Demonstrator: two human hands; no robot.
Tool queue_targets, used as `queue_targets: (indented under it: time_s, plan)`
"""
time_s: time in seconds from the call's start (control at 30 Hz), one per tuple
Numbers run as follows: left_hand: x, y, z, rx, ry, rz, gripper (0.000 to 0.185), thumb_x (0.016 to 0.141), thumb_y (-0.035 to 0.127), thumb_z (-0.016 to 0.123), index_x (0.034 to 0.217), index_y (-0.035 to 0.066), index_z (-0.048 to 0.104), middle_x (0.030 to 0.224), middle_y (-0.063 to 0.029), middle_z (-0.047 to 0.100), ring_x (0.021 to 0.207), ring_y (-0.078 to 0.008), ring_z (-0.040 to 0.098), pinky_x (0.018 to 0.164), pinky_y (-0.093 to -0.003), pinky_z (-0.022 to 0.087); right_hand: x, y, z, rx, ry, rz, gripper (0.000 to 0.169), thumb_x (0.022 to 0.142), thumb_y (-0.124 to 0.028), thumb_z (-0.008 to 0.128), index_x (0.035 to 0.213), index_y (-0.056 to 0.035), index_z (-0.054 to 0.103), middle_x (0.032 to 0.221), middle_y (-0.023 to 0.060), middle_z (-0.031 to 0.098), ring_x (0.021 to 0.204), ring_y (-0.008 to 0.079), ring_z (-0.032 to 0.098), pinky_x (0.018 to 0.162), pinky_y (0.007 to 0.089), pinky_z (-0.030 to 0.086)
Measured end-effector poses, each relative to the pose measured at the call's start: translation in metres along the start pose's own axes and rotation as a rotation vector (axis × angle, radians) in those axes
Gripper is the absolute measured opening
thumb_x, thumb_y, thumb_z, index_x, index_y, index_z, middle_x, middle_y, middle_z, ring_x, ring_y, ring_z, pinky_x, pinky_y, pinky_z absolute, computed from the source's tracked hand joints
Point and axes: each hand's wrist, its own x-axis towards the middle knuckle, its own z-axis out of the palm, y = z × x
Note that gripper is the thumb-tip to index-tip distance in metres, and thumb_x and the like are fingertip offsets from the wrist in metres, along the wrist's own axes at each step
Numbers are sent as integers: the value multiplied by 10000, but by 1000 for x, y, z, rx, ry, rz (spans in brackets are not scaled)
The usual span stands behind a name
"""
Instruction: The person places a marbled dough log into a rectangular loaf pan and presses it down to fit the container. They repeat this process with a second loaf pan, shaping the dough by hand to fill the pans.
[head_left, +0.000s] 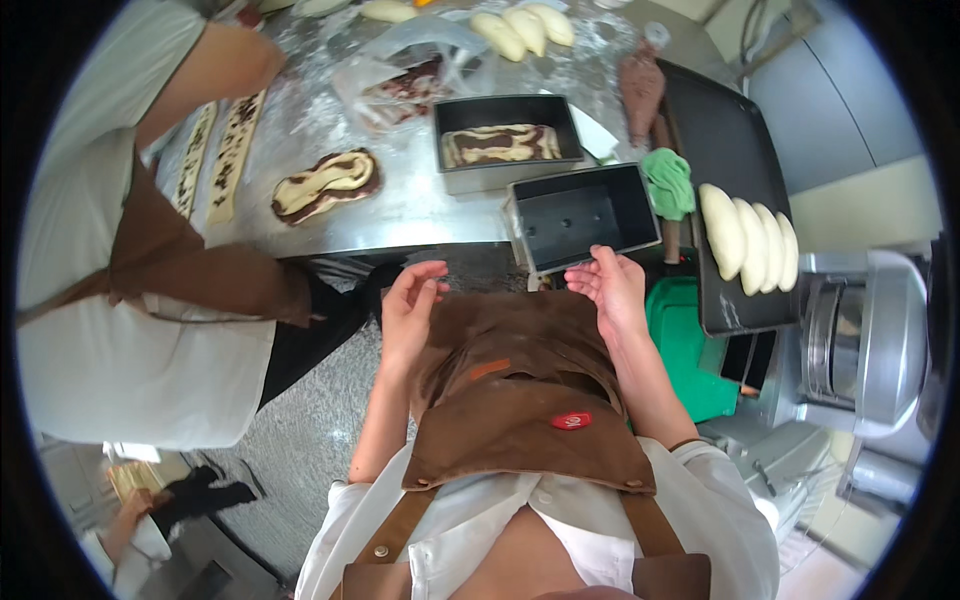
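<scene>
My left hand (411, 306) hovers near the table's front edge, fingers loosely bent, with nothing in it. At the near rim of a dark-lined loaf tin (577, 214), my right hand (619, 289) has its thumb over the edge and its fingers curled below. Whether it grips the rim is unclear. This tin sits tilted at the table edge, its bare inside showing. Behind it stands a second loaf tin (502, 180) with a twisted dough loaf with dark filling (502, 144) inside. A similar twisted dough piece (326, 186) lies left on the steel table (405, 214).
A co-worker (150, 300) stands at left, arm over filled dough strips (236, 161). Plastic bag (420, 71), dough pieces (523, 31) and piping bag (642, 94) lie farther back. At right are a green cloth (667, 184), a baking tray (727, 127) bearing dough pieces (748, 240), and a green bin (679, 360).
</scene>
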Motion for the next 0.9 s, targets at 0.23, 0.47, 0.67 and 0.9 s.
queue_targets:
  time_s: [0.23, 0.47, 0.67, 0.9]
  plan:
    - [-5, 3, -26, -5, 62, 16, 225, 991, 48, 512, 1190, 27, 615, 1109, -48, 660, 930, -101, 627, 816, -250, 491, -2, -2, 33, -102, -54, -123, 388, 1009, -346, 564, 828, -4, 580, 850, 146, 695, 740, 197, 686, 683, 281, 542]
    - [41, 28, -132, 779, 426, 341, 462, 848, 13, 673, 1291, 65, 556, 1235, -122, 580, 1108, -232, 574, 861, -334, 501, -34, 18, 89, -677, -606, -524, 205, 940, -166, 654, 974, 19, 572, 828, 89, 651, 705, 147, 637, 717, 274, 520]
    - [110, 59, -186, 1329, 325, 147, 1149, 600, 248, 887, 1547, 224, 238, 1572, -246, 188, 1387, -481, 280, 1078, -543, 367, 29, 30, 253, -1225, -607, -1021, 905, 717, -199, 811, 1451, -29, 309, 1404, 232, 381, 1259, 425, 432, 971, 477, 466]
    - [173, 66, -211, 1417, 43, -168, 1353, 417, 378, 937, 1552, 353, 200, 1540, -206, 257, 1339, -466, 329, 1044, -537, 399, 76, 42, 337, -1684, -588, -576, 1161, 567, -326, 892, 1509, -166, 232, 1451, 172, 320, 1337, 447, 347, 940, 556, 489]
